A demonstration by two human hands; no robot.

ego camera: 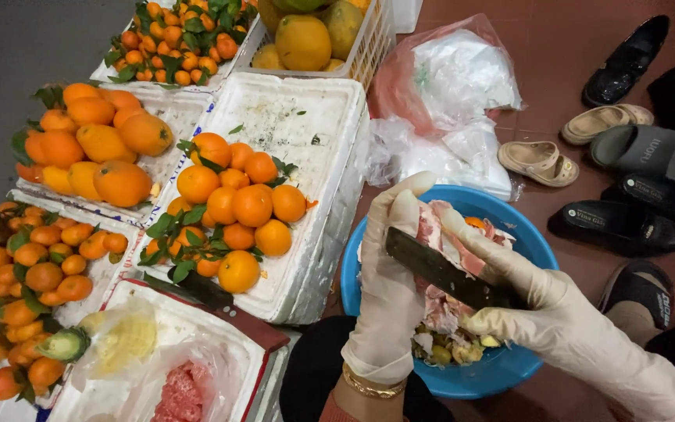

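Both hands are gloved in thin cream latex and working right over a blue plastic basin (544, 250) that sits at about 4 o'clock in the view. The left hand (391, 289) is cupped upright around a peeled chunk of pinkish fruit (431, 227), fingers wrapped behind it, gold bangle (373, 386) showing at the wrist. The right hand (537, 293) is closed around the handle of a dark-bladed knife (439, 270), and the blade lies across the fruit, touching it, tip pointing toward 10 o'clock.

Down in the basin, under the hands, there's a heap of peel scraps and pith (451, 344).

Over at 9 o'clock, just beside the basin, a white foam box (314, 133) holds a pile of leafy oranges (232, 211). More foam trays of small tangerines (33, 281) sit at 8 o'clock, bigger oranges (95, 144) at 10. At 7 o'clock, a bag of pink fruit flesh (181, 395) lies in another foam box. Crumpled plastic bags (455, 86) are at 1 o'clock, and a bunch of sandals and shoes (626, 148) is scattered on the red floor at 2 to 3 o'clock.
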